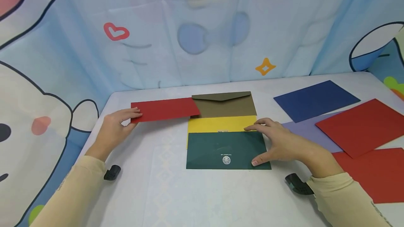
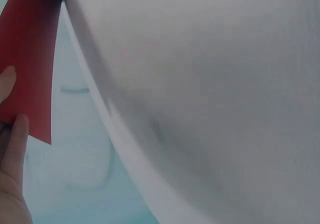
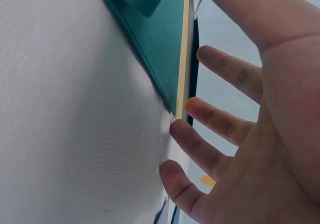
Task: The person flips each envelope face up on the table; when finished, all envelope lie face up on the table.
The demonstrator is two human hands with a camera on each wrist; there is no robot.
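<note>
My left hand (image 1: 116, 129) pinches the left end of a red envelope (image 1: 167, 109), thumb below and fingers above. The envelope is raised off the table, and its right end overlaps the edge of an olive-brown envelope (image 1: 227, 106) with a pointed flap. In the left wrist view the same red envelope (image 2: 32, 59) sits between thumb and fingers. A dark green envelope (image 1: 217, 150) with a small round white print overlaps a yellow envelope (image 1: 205, 124). My right hand (image 1: 281, 143) is spread over their right edges; its thumb appears to touch the green one.
To the right lie a dark blue envelope (image 1: 315, 99), a lilac one (image 1: 306, 132) partly covered, and two red ones, the upper red envelope (image 1: 363, 127) overlapping the lower red envelope (image 1: 378, 178). A printed curtain (image 1: 157, 45) hangs behind the white table (image 1: 157, 192).
</note>
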